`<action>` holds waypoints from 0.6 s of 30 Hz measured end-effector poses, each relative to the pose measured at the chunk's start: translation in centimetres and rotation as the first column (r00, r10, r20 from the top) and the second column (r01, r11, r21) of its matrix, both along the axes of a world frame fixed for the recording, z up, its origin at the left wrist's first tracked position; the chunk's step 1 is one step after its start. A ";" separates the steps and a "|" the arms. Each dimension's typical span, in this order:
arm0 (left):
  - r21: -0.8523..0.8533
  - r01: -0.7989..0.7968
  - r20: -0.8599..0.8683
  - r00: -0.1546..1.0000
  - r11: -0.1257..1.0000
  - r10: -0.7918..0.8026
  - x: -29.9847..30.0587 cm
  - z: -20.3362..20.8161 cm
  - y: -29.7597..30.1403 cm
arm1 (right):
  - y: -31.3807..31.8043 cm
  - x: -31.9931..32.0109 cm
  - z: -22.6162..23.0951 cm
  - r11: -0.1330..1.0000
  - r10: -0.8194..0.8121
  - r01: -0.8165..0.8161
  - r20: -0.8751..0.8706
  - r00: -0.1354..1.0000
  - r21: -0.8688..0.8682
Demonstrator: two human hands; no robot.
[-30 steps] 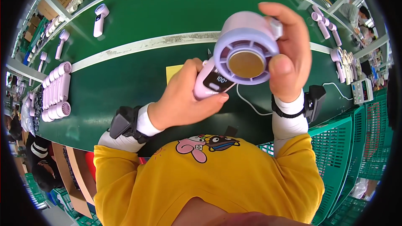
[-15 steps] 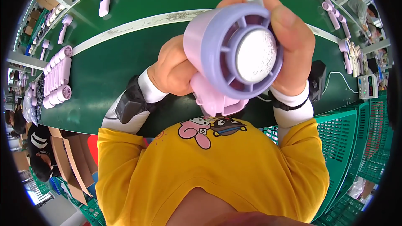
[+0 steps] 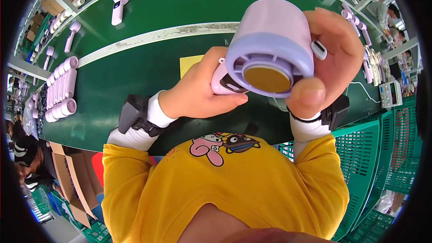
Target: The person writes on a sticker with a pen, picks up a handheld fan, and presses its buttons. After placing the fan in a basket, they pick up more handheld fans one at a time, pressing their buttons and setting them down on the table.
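In front of my chest is a lilac handheld fan (image 3: 274, 18) with a darker purple ring and a round disc, now golden, at the centre of its grille. My left hand (image 3: 198, 90) is closed round its pale pink handle, where a dark display panel shows. Fingers of my right hand (image 3: 337, 58) curl beside the fan head, with the thumb close to the ring; whether they touch it I cannot tell. A white cable plug (image 3: 319, 50) with a metal tip is tucked in those curled fingers. Behind my left hand lies a yellow sheet (image 3: 189, 64).
Several pink fans (image 3: 63, 87) lie stacked at the left of the green table (image 3: 148, 72). Another fan (image 3: 119, 8) lies beyond the pale strip. At right stand a small white meter box (image 3: 390, 94) with a cable and green crates (image 3: 360, 153). An open cardboard box (image 3: 74, 180) sits lower left.
The fan has tipped, turning its handle toward the left and its display into sight. My right hand has shifted right, bringing the plug beside the fan head. The yellow sheet now shows.
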State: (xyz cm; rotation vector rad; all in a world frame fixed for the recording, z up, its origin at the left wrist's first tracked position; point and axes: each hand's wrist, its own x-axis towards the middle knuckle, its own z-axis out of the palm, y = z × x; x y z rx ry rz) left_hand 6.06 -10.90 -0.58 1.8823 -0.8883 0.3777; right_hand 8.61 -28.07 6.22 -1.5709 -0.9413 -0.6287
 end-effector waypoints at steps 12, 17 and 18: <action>-0.714 0.431 -0.077 0.736 0.553 -0.673 -4.2 9.1 3.9 | 1.1 1.7 -0.3 0.970 0.243 -0.236 -0.260 0.935 0.057; -0.600 0.107 0.721 0.502 0.793 0.477 -9.8 8.7 1.3 | 2.4 0.9 -0.6 0.973 0.229 -0.227 -0.299 0.926 0.041; -0.594 0.120 0.729 0.498 0.796 0.469 -9.7 8.9 1.7 | 2.4 0.8 -0.7 0.975 0.218 -0.218 -0.322 0.921 0.036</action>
